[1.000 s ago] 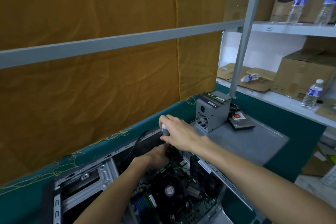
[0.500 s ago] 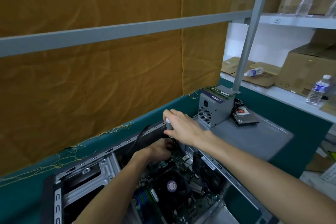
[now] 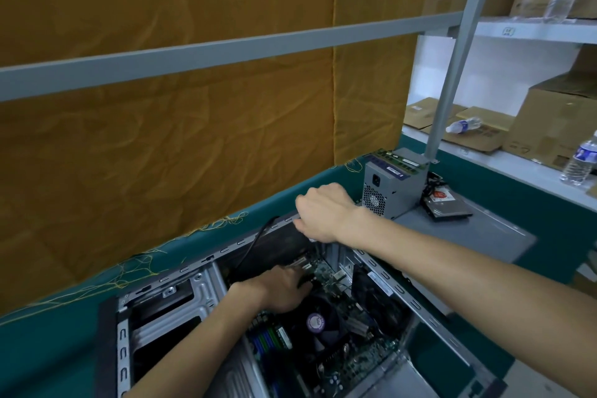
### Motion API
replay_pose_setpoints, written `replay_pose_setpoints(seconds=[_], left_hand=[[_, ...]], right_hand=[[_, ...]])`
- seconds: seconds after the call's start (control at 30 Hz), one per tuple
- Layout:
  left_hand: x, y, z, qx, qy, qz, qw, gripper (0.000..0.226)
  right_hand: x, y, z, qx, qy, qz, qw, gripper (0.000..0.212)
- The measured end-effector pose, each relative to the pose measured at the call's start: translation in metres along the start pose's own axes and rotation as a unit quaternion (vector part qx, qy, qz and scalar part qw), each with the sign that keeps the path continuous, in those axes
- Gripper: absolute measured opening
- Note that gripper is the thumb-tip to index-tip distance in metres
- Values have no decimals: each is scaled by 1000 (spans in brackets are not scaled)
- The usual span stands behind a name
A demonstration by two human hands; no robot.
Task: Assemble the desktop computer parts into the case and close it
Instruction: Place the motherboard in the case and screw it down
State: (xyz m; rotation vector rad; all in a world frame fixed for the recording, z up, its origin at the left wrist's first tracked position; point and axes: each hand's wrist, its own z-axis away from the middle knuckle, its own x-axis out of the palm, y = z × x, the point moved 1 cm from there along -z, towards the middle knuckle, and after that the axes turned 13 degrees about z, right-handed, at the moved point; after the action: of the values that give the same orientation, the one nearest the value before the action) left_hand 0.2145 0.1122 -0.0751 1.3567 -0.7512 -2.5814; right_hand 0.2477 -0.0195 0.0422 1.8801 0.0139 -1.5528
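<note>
The open grey computer case (image 3: 387, 284) lies on its side on the green table. Inside it are the motherboard (image 3: 326, 271) and the CPU fan (image 3: 315, 321). My left hand (image 3: 277, 291) reaches down onto the board just left of the fan; its fingertips are hidden. My right hand (image 3: 319, 213) hovers over the case's far corner with its fingers curled downward. Whatever it grips is hidden under the hand. A black cable (image 3: 255, 242) runs over the far rim into the case.
A grey power supply (image 3: 391, 191) with memory sticks (image 3: 397, 160) on top stands on the case's side panel (image 3: 468, 236), beside a hard drive (image 3: 447, 207). An orange cloth wall rises behind the table. Shelves at the right hold boxes and water bottles (image 3: 580, 161).
A grey round handle showed in my right hand's grip earlier; the hand now covers it. My left hand has drawn back from the far corner toward the fan.
</note>
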Motion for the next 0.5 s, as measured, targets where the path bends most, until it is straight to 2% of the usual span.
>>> replay_pose_setpoints(seconds=[0.07,0.13,0.23,0.27,0.4,0.5], left_hand=[[0,1,3,-1,-2,-10,1000,62],[2,1,4,8,-3,-28,1000,64],[6,2,3,16,3,-55,998,63],[6,2,2,13,6,-64,998,64],[6,1,-1,0,-3,-89,996,63],[7,0,-1,3,-6,-87,996,63]], right_hand=[[-1,0,-2,-10,-42,-1,999,38],[-1,2,-2,-33,-61,-54,996,29],[1,-3,2,-36,34,26,998,34],[2,-4,2,-31,44,49,997,39],[1,-2,1,-44,-21,-19,999,53],[2,-1,1,-30,31,44,998,53]])
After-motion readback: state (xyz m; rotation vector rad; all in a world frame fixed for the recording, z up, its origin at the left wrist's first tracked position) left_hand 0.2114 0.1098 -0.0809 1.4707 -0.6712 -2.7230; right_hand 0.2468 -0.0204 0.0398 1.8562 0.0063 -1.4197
